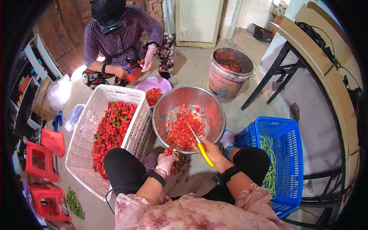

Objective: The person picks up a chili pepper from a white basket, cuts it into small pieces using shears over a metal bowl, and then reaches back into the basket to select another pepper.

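**Beside the steel bowl: one red pepper, one pair of yellow-handled scissors**

Near rim of the steel bowl (213,109): red pepper (168,151), pinched in the fingers of the gloved left hand (165,163). Probably light, firm-skinned, slick where cut and easily crushed; best taken by the stem end.

Right hand (212,151): fingers wrapped round the yellow handles of the scissors (206,156), blades angled over chopped pepper (180,124). Likely rigid and modest in weight; wet handles could slip. Whether the blades are parted, I cannot tell.

Edges: round metal rim between the wearer's knees and a lilac basin (164,85); white crate (140,134) close on the left, blue crate (292,153) beyond the right knee (251,163). A co-worker (122,42) sits across.

Room for moving: chiefly above the bowl's wide mouth; sideways, crate and knee narrow the left hand's path.
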A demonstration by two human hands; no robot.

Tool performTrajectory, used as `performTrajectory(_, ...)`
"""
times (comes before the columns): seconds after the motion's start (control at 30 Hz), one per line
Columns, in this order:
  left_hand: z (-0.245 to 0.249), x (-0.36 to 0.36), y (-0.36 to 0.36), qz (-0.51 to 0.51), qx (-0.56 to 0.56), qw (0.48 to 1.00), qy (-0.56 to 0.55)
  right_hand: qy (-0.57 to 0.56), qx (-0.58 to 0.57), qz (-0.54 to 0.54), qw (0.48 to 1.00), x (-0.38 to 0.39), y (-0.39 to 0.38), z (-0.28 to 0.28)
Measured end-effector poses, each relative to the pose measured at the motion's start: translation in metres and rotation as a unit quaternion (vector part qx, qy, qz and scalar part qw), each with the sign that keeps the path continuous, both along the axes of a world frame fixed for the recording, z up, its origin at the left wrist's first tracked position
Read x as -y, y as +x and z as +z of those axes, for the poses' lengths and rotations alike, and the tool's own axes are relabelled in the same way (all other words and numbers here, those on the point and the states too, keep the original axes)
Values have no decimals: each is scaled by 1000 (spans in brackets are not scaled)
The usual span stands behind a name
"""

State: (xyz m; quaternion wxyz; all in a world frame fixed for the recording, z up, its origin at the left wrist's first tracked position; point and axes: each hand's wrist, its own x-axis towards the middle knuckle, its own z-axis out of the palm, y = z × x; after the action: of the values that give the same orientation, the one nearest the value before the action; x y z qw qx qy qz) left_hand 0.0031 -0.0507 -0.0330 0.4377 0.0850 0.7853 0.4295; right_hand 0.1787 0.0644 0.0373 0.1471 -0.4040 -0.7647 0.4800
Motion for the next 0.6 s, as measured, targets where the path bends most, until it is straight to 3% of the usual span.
performTrajectory(0.2, 10, 2, -1, 39, 84, 995, -44, -14, 102, 73, 992, 3, 6, -13)
performTrajectory(0.3, 19, -3, -4, 23, 170, 985, 19, -35, 107, 145, 983, 4, 8, -4)
performTrajectory(0.37, 23, -9, -6, 43, 244, 960, 128, -54, 95, 162, 981, 7, 7, 3)
performTrajectory(0.5, 28, -17, -18, 3, 360, 913, 190, -79, 105, 201, 971, 10, 4, 15)
performTrajectory(0.6, 19, -21, -24, -33, 405, 891, 202, -36, 143, 209, 967, 10, 5, 13)
